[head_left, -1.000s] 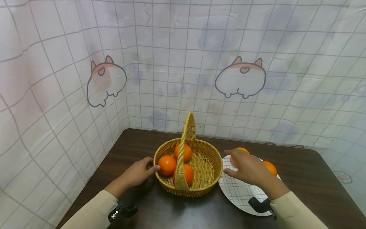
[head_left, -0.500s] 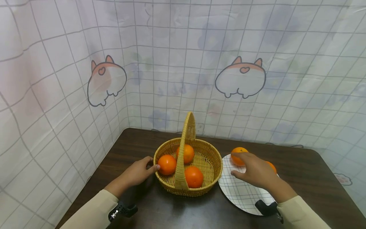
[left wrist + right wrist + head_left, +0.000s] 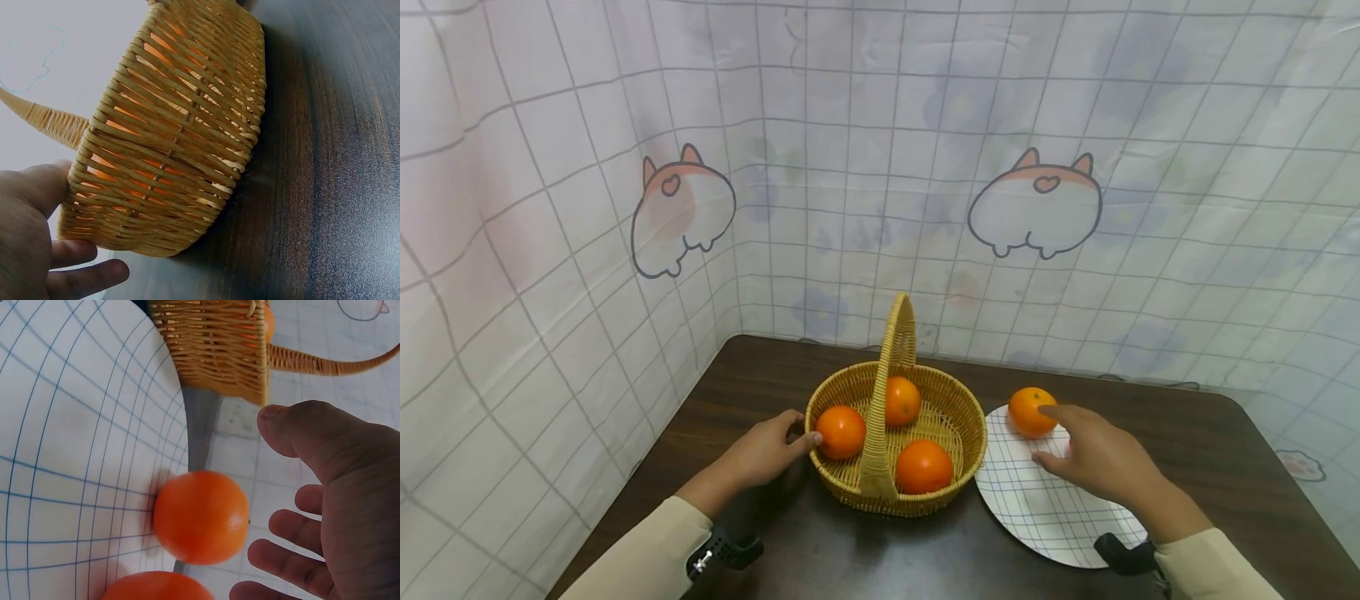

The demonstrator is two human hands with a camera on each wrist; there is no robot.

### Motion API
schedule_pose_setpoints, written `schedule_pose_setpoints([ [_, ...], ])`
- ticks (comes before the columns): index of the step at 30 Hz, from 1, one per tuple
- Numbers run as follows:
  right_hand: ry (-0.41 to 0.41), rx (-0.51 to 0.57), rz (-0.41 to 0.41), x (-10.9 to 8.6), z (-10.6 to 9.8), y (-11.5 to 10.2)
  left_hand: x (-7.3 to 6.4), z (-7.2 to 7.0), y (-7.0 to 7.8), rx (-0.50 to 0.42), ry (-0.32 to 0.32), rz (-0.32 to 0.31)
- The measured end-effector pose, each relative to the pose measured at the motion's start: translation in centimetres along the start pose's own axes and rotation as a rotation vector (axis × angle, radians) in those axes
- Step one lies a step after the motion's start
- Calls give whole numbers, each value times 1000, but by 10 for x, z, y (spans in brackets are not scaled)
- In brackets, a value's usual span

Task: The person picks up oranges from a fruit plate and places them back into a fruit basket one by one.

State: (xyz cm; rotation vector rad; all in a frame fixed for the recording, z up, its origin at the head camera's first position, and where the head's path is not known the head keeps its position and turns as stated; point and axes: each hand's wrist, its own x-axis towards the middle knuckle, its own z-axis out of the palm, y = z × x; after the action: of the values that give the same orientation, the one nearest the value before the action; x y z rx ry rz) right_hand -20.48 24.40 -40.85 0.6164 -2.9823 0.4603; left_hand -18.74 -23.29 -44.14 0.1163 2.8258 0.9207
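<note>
A wicker basket (image 3: pixel 943 421) with a tall handle stands mid-table, holding an orange (image 3: pixel 841 432) at its left, an orange (image 3: pixel 902 401) at its back and an orange (image 3: pixel 923 467) at its front right. My left hand (image 3: pixel 767 454) grips the basket's left rim, thumb (image 3: pixel 47 181) on the rim and fingers outside the weave. Over the white gridded plate (image 3: pixel 1030 508) my right hand (image 3: pixel 1097 458) hovers with nothing in it, thumb and fingers spread. One orange (image 3: pixel 1032 411) sits at the plate's back edge near its fingertips; another orange (image 3: pixel 159 587) is mostly hidden behind that hand in the head view.
The dark wooden table (image 3: pixel 850 558) carries basket and plate side by side, the plate's left edge close against the basket. A white gridded curtain (image 3: pixel 850 167) rises behind the table and along its left side.
The front orange in the basket has rolled right, away from the handle, and the back one has shifted slightly right. My right hand has drawn back rightward over the plate; my left stays put.
</note>
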Motion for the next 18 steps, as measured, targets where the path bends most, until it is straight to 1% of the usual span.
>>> schedule_pose_setpoints([
  [8,-6,-12,23,-5,-1,13,-1,0,1,8,-2,-8],
  [18,0,8,47,-11,-6,23,-1,-1,3,3,-5,-14],
])
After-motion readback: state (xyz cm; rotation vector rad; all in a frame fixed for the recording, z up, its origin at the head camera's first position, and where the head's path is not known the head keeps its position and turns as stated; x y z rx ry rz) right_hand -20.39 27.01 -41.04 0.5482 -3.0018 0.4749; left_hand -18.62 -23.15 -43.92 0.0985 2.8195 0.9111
